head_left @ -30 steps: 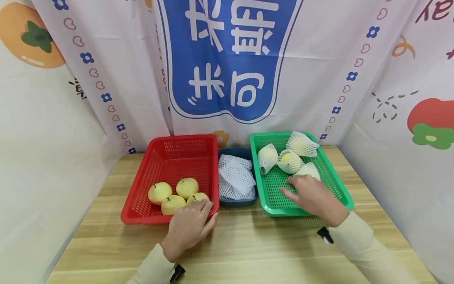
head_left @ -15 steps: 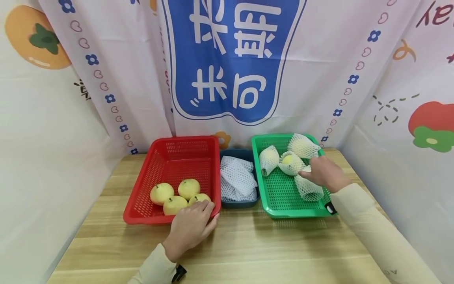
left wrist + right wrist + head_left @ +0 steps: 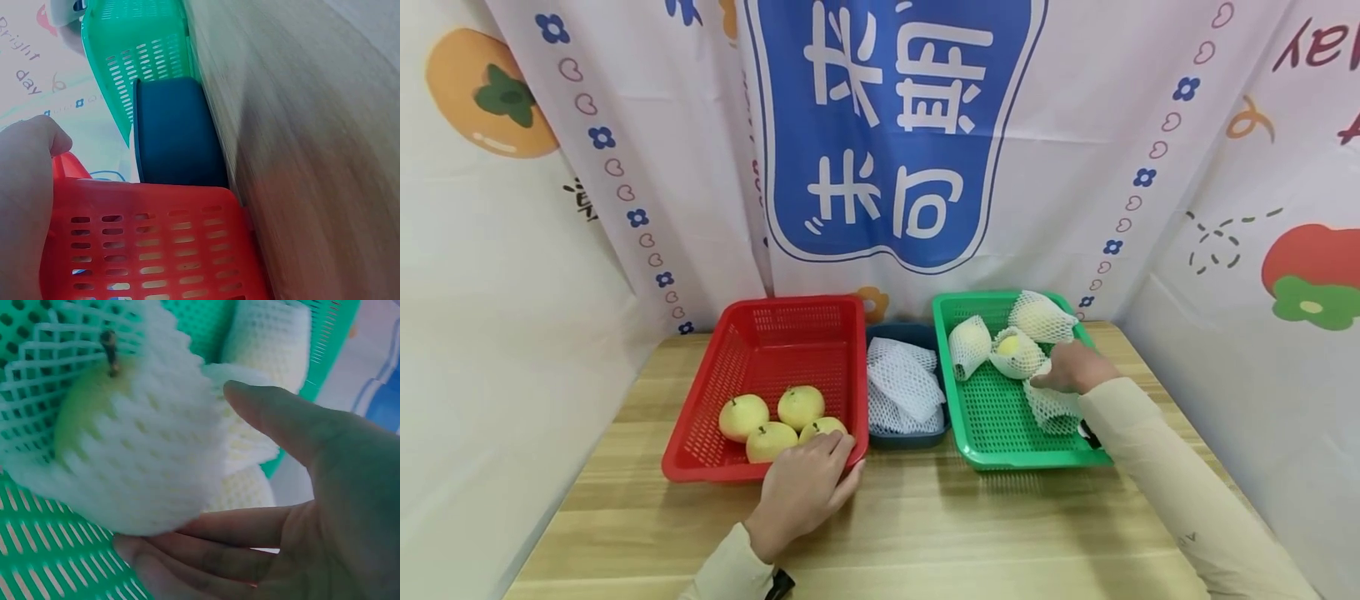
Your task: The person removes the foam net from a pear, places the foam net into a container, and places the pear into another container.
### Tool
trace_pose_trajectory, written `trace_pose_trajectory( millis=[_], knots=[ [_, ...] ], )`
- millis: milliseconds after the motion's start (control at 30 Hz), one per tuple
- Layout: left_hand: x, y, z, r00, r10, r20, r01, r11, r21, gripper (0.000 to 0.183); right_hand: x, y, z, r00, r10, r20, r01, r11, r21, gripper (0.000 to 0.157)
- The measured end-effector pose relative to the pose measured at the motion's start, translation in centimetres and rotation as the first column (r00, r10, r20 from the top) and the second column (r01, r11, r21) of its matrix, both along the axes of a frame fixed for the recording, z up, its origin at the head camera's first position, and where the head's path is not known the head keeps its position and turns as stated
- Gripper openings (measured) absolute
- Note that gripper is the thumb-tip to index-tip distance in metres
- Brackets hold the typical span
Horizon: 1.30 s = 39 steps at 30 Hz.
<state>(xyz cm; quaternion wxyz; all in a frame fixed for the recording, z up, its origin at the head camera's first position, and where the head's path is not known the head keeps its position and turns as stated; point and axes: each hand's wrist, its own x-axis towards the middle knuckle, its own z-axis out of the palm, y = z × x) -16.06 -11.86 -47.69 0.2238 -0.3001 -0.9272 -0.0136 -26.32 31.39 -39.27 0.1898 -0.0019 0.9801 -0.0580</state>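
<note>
My left hand (image 3: 806,482) grips the front right corner of the red plastic basket (image 3: 690,414), its fingers over the rim. Inside, several bare yellow pears (image 3: 771,442) sit near the front. Over at the green basket (image 3: 1000,458), my right hand (image 3: 1075,367) touches the front pear in a white foam net (image 3: 1051,407). In the right wrist view the fingers lie straight along the underside of this wrapped pear (image 3: 150,462), and the thumb stands straight, a little apart from it. The pear's stem and yellow skin show through the net's open end.
Other net-wrapped pears (image 3: 1017,354) lie towards the back of the green basket. Between the baskets stands a dark blue bin (image 3: 910,442) with white foam nets (image 3: 906,392). All stand on a wooden table (image 3: 925,533) before a printed cloth (image 3: 1067,167).
My right hand has moved from the front left of the front wrapped pear to its far right side, uncovering the net. My left hand has stayed on the red basket's corner.
</note>
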Motion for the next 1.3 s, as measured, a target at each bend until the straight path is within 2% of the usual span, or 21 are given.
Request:
trace_pose_trajectory(
  millis=[167,333,533,600,733,967,1100,1300],
  knots=[
    [0.0,0.0,-0.1,1.0,-0.003,-0.006,0.003,1.0,0.008,0.029,-0.6,-0.7,-1.5,0.999,0.003,-0.032,-0.003,1.0,0.014,0.041],
    [-0.1,0.1,-0.1,1.0,-0.01,-0.018,0.01,1.0,0.014,0.028,-0.9,-1.0,-3.2,0.997,-0.006,-0.073,0.009,0.999,0.042,0.051],
    [0.0,0.1,-0.2,0.999,-0.021,-0.027,0.021,1.0,0.017,0.028,-1.2,-1.1,-4.7,0.998,-0.01,-0.065,0.014,0.998,0.059,0.045],
    [0.0,0.1,-0.2,0.999,-0.018,-0.028,0.018,1.0,0.016,0.028,-1.4,-1.2,-4.9,0.998,-0.022,-0.058,0.025,0.998,0.058,0.049],
    [0.0,0.0,-0.2,1.0,-0.012,-0.026,0.012,1.0,0.012,0.028,-1.8,-1.4,-4.8,0.999,-0.024,-0.033,0.026,0.998,0.059,0.054],
    [-0.1,0.0,-0.4,1.0,-0.009,-0.022,0.009,1.0,0.013,0.029,-1.7,-1.0,-4.3,1.0,0.01,0.006,-0.011,0.999,0.035,0.037],
    [-0.1,-0.1,-0.4,1.0,-0.006,-0.025,0.007,1.0,0.007,0.028,-1.5,-0.6,-3.7,0.999,0.007,0.037,-0.007,1.0,-0.004,0.038],
    [-0.1,0.0,-0.4,0.999,-0.011,-0.033,0.011,1.0,0.006,0.028,-1.0,-0.2,-2.1,0.999,0.014,0.051,-0.013,1.0,-0.004,0.044]
  ],
)
